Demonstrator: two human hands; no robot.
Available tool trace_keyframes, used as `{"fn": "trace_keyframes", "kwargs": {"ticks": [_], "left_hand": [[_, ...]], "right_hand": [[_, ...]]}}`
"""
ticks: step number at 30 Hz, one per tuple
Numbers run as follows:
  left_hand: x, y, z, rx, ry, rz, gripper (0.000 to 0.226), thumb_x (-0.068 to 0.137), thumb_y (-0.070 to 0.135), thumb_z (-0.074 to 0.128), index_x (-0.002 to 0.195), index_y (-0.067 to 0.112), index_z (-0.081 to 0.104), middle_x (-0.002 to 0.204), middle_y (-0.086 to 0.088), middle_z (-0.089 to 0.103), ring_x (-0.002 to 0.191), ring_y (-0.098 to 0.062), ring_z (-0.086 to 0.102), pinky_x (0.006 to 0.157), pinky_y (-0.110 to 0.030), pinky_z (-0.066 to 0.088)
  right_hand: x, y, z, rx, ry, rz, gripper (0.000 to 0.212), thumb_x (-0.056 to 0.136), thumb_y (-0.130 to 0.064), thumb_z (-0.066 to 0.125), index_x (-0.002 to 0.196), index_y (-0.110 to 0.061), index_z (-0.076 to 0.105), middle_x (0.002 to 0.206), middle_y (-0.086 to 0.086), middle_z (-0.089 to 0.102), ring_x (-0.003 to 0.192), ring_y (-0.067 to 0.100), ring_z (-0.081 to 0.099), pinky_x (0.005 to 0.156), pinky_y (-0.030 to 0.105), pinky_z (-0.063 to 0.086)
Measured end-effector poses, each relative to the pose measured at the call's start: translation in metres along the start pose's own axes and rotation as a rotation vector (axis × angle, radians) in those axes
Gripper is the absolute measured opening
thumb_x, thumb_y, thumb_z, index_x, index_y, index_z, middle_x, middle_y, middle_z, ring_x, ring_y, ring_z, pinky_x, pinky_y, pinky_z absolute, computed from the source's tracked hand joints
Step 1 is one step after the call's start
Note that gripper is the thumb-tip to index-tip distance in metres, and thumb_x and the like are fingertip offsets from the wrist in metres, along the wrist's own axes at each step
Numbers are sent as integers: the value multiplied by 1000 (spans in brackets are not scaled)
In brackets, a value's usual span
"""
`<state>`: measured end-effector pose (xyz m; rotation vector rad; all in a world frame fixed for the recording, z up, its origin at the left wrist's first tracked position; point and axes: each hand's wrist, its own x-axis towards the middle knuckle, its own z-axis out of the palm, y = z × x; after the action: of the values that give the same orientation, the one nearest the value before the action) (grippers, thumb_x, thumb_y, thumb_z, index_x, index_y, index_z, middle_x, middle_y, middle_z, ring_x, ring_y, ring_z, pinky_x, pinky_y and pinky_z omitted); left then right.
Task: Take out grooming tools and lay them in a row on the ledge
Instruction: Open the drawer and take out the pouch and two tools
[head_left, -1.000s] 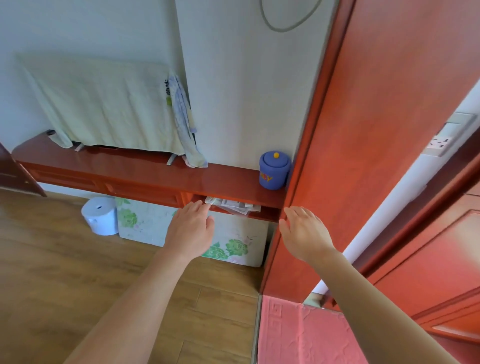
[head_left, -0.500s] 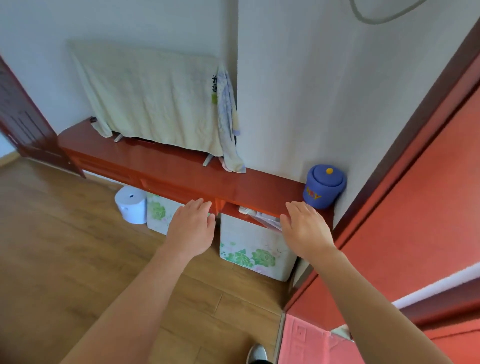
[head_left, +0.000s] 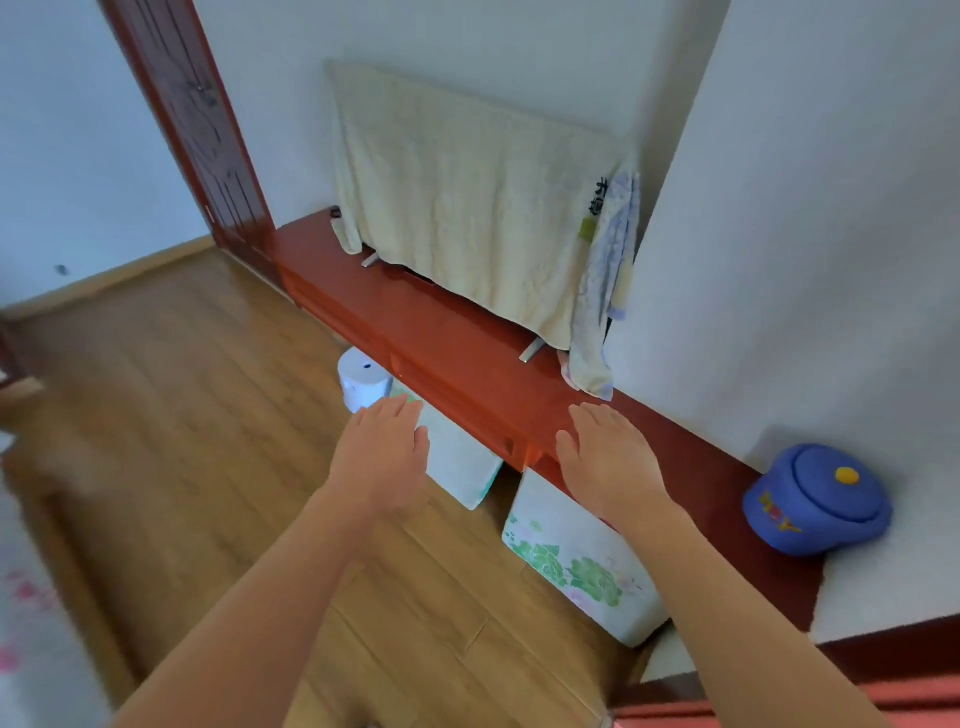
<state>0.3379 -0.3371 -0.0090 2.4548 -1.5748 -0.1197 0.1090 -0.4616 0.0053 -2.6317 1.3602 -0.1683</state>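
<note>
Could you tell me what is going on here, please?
A person holds both hands, open and empty, at a long red ledge. The left hand is in front of its edge and the right hand is over its top; contact is unclear. No grooming tools lie on it yet. A blue lidded pot sits at its right end, and a cream cloth covers something further along.
</note>
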Motion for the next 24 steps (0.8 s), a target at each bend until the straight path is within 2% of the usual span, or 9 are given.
{"fn": "trace_keyframes", "kwargs": {"ticks": [1, 2, 5, 10, 14, 18, 24], "left_hand": [[6, -12, -2, -3, 4, -16, 39, 95, 33, 20, 96, 14, 54, 92, 1, 53, 96, -27, 56, 85, -39, 45], [12, -24, -3, -12, 2, -32, 36, 95, 31, 22, 95, 14, 54, 96, -2, 57, 99, -26, 56, 87, -40, 45], [29, -67, -9, -16, 10, -39, 36, 100, 23, 35, 119, 6, 60, 123, -10, 61, 117, -27, 53, 101, -41, 41], [60, -144, -23, -5, 2, -33, 42, 103, 24, 30, 138, 10, 50, 139, -6, 53, 131, -22, 44, 112, -36, 31], [82, -196, -37, 9, -10, -50, 48, 104, 26, 29, 150, 13, 37, 155, -3, 38, 144, -20, 31, 119, -35, 22], [110, -235, -44, 8, -8, -78, 48, 105, 27, 30, 150, 14, 37, 156, -3, 37, 145, -19, 30, 119, -34, 22], [165, -279, -45, 5, -9, -103, 41, 104, 24, 28, 137, 14, 51, 140, -4, 53, 131, -19, 45, 111, -33, 31]], "right_hand": [[10, -10, 2, 0, 8, -11, 43, 102, -34, 32, 132, -9, 51, 135, 8, 54, 128, 25, 46, 111, 38, 35], [20, -21, 4, 1, 15, -19, 41, 102, -33, 34, 130, -8, 52, 131, 8, 56, 125, 24, 47, 109, 37, 36], [49, -60, 14, 10, -8, -20, 43, 103, -33, 33, 134, -9, 49, 135, 7, 53, 128, 24, 45, 112, 37, 33], [100, -132, 35, 12, -3, -33, 42, 102, -35, 33, 132, -10, 50, 133, 5, 54, 125, 23, 46, 108, 36, 35], [133, -180, 50, 10, -12, -50, 43, 102, -37, 31, 131, -12, 51, 131, 3, 55, 122, 22, 48, 106, 35, 37], [166, -212, 61, 9, -22, -59, 41, 102, -37, 29, 127, -14, 53, 127, 2, 57, 119, 20, 49, 105, 34, 38], [238, -243, 76, -8, -6, -107, 40, 103, -35, 28, 125, -14, 55, 126, 1, 58, 119, 19, 50, 105, 33, 37]]}}
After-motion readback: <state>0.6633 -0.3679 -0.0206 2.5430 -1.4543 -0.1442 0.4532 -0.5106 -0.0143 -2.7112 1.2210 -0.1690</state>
